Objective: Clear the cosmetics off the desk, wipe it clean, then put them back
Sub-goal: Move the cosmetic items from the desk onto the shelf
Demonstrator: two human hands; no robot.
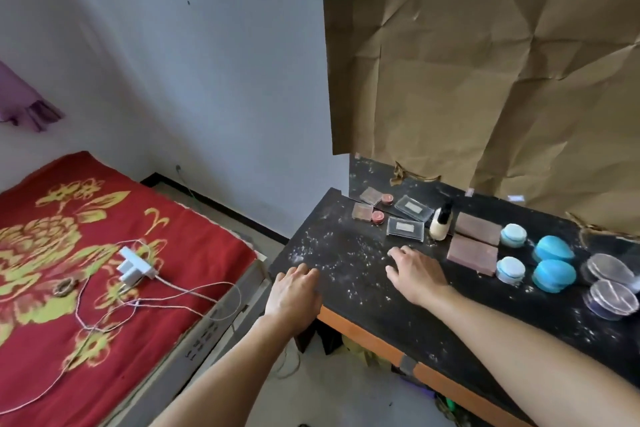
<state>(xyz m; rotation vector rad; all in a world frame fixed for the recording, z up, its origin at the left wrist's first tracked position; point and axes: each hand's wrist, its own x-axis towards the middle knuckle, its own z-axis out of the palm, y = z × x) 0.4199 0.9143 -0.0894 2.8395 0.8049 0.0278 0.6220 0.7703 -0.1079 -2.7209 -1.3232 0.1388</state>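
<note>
The black desk (346,253) is speckled with white dust. Cosmetics lie along its back and right: a clear case (405,229), a cream bottle with a black cap (440,222), a pink palette (471,254), a pale blue round puff case (510,270), a blue egg-shaped case (554,276) and a clear purple case (610,298). A mirror strip behind doubles them. My left hand (294,295) rests flat at the desk's front-left corner. My right hand (414,270) lies open on the desk, just left of the pink palette and below the clear case. Neither holds anything.
A bed with a red flowered blanket (86,270) stands left of the desk, with a white charger and cables (133,265) on it. Crumpled brown paper (485,80) covers the wall behind the desk. Floor shows between bed and desk.
</note>
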